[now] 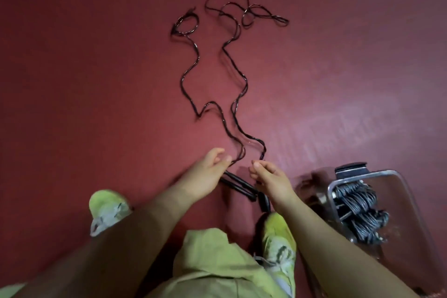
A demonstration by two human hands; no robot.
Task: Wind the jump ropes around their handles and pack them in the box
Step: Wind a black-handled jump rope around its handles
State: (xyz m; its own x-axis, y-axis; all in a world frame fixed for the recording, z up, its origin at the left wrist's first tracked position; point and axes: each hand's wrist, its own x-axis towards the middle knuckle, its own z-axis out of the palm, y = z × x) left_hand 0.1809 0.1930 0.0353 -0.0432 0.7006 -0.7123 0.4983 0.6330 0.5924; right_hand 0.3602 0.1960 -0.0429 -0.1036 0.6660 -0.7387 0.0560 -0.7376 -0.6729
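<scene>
A black jump rope point(193, 75) snakes in loose curves over the red floor, running away from me. Its black handles point(238, 186) lie side by side on the floor between my hands. My left hand point(208, 172) pinches the rope just above the handles, between thumb and fingers. My right hand point(271, 178) hovers beside the handles with its fingers curled; a rope strand ends at its fingertips, and I cannot tell whether it holds it. A clear plastic box point(396, 191) stands at the right with wound ropes point(360, 210) inside.
My two feet in yellow-green shoes point(280, 239) stand close to the handles, the right shoe touching one handle's end. A dark lid or clip point(350, 168) sits at the box's far edge. Red floor point(96, 80) stretches all around.
</scene>
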